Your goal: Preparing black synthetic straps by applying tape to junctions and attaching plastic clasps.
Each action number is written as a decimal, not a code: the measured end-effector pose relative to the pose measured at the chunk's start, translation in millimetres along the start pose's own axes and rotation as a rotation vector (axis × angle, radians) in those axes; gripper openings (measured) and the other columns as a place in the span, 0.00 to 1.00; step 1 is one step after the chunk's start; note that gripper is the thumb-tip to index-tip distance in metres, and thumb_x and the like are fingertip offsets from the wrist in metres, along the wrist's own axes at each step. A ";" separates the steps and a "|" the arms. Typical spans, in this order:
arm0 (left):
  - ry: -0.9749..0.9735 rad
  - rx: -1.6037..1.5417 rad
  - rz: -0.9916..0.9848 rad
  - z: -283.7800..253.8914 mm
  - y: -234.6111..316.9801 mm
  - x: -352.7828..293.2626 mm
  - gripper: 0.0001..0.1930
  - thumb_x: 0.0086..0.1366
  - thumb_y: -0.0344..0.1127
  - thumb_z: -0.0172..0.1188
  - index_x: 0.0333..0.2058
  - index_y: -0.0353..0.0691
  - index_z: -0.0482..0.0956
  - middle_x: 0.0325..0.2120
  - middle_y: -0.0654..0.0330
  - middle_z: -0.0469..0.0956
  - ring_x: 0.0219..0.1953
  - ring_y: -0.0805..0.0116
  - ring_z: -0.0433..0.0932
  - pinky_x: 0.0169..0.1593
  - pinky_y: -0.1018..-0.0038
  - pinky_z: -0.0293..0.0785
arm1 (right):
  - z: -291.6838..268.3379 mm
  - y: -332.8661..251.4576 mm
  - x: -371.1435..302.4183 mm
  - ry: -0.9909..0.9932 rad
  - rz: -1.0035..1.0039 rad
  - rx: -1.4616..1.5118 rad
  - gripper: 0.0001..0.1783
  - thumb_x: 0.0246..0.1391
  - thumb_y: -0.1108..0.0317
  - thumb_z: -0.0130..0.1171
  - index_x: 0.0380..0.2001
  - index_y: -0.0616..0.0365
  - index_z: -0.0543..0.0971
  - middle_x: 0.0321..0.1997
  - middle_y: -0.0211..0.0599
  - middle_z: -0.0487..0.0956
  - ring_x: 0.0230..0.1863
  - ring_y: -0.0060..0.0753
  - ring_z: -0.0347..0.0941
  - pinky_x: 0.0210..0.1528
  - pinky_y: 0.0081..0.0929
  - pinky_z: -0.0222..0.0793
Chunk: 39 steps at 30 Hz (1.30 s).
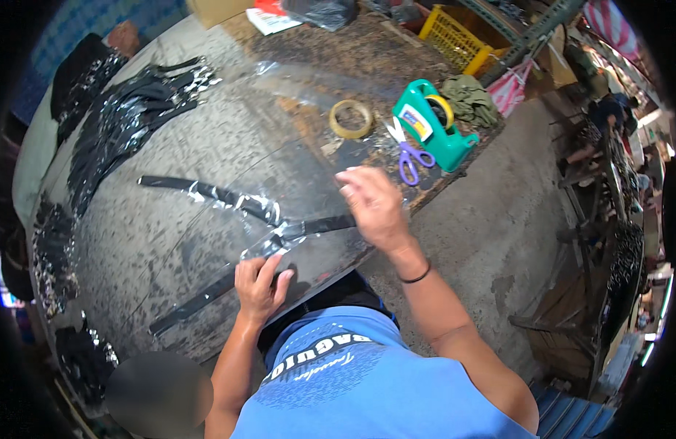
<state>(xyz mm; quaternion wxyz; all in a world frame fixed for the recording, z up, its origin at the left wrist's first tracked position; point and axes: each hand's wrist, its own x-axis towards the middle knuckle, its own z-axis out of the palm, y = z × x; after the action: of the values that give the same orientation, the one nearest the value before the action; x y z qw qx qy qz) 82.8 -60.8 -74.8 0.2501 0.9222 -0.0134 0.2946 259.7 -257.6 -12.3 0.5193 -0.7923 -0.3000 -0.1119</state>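
Observation:
A black strip (327, 224) wrapped in shiny clear film lies on the worn table, branching into arms. My left hand (259, 291) rests at the near side of its junction, thumb apart from the bent fingers, their tips on the clear film (263, 245). My right hand (376, 208) hovers over the right end of the strip with curled fingers. Whatever it pinches, if anything, cannot be made out. Beyond that hand are purple-handled scissors (409, 157), a roll of clear tape (351, 119) and a green tape dispenser (434, 128) with a yellow-cored roll.
Several film-wrapped black bundles (125, 121) line the table's left side. At the back stand a yellow crate (455, 38) and a dark plastic bag (319, 11). A crumpled olive cloth (469, 101) lies near the right edge. Another person (609, 117) is far right.

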 end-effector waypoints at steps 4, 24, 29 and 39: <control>-0.180 -0.137 -0.011 0.2 10.9 -16.9 0.07 0.51 0.34 0.69 0.27 0.42 0.80 0.19 0.61 0.69 0.20 0.62 0.69 0.25 0.67 0.64 | -104.4 36.3 39.9 0.382 0.173 -0.223 0.09 0.59 0.67 0.59 0.33 0.63 0.81 0.31 0.38 0.81 0.33 0.27 0.76 0.37 0.28 0.72; -0.226 -0.138 -0.188 6.3 25.0 -12.3 0.08 0.55 0.33 0.66 0.21 0.41 0.77 0.15 0.60 0.67 0.18 0.61 0.70 0.23 0.66 0.65 | -218.7 130.2 96.2 -0.147 0.571 -0.286 0.12 0.50 0.65 0.63 0.26 0.65 0.79 0.24 0.29 0.77 0.26 0.22 0.69 0.29 0.27 0.65; -0.224 -0.143 -0.198 5.2 26.2 -11.6 0.08 0.55 0.33 0.66 0.21 0.41 0.77 0.15 0.60 0.67 0.18 0.61 0.70 0.23 0.66 0.65 | -227.2 111.8 88.1 -0.120 0.568 -0.288 0.10 0.50 0.66 0.62 0.26 0.64 0.79 0.22 0.30 0.77 0.24 0.21 0.68 0.25 0.25 0.63; -0.215 -0.155 -0.203 6.7 26.6 -9.7 0.07 0.55 0.33 0.66 0.22 0.41 0.78 0.16 0.60 0.68 0.17 0.61 0.70 0.23 0.66 0.66 | -232.6 111.5 54.1 0.014 0.822 0.110 0.27 0.54 0.68 0.62 0.55 0.57 0.66 0.27 0.30 0.76 0.25 0.20 0.71 0.28 0.24 0.69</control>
<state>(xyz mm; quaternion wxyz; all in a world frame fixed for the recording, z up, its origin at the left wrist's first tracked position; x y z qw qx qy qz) 73.8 -88.4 -72.7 0.3459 0.9231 0.0304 0.1654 399.9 -476.5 31.2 0.5644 -0.8165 0.0394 0.1153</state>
